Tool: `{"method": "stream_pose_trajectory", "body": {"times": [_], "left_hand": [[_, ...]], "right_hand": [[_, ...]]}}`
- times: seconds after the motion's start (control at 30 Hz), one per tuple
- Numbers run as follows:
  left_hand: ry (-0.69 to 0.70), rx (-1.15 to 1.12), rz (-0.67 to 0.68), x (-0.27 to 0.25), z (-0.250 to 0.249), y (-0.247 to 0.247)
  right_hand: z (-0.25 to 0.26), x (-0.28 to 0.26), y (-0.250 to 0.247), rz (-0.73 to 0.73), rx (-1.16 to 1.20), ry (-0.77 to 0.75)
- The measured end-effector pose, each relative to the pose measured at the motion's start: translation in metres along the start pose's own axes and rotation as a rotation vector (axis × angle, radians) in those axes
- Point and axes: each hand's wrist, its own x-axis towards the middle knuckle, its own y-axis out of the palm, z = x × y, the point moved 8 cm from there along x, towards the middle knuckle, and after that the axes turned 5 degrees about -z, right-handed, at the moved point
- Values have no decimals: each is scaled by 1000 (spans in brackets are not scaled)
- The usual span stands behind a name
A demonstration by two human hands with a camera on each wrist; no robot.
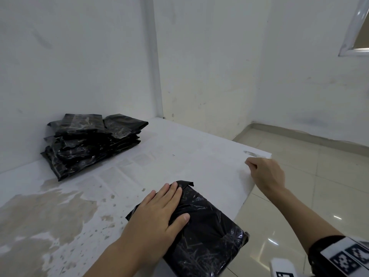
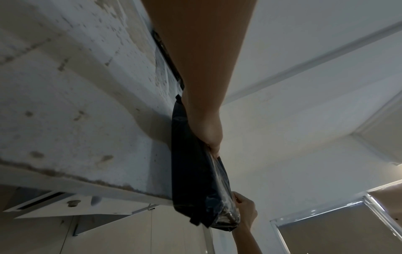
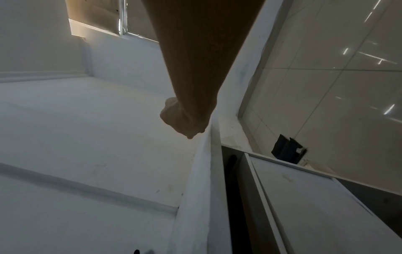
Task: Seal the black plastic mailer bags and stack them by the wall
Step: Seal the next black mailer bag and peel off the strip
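A filled black mailer bag (image 1: 207,236) lies at the near right edge of the white table (image 1: 179,156), its far flap folded over. My left hand (image 1: 159,212) lies flat on the bag's left half with straight fingers, pressing it down. The left wrist view shows the same bag (image 2: 195,180) under the palm (image 2: 206,130). My right hand (image 1: 263,172) sits apart from the bag at the table's right edge near the far corner. Its fingers are curled with nothing visible in them, and it looks like a fist (image 3: 185,120) in the right wrist view. A stack of black mailer bags (image 1: 89,142) stands against the wall at the back left.
The tabletop has worn, stained patches at the near left. The table ends in a drop to a tiled floor (image 1: 309,186) on the right. A small black object (image 3: 287,151) lies on that floor. White walls close the back and left, and a window (image 1: 357,33) is at the upper right.
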Motion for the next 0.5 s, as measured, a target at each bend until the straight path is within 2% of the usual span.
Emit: {"method": "stream_pose_trajectory", "body": {"times": [0.33, 0.4, 0.5], "left_hand": [[6, -1, -4, 0, 2, 1], [4, -3, -8, 0, 2, 1], [4, 0, -12, 0, 2, 2]], "right_hand": [[-5, -1, 3, 37, 243, 151], [-6, -3, 1, 44, 306, 224], [-16, 0, 0, 26, 456, 412]]}}
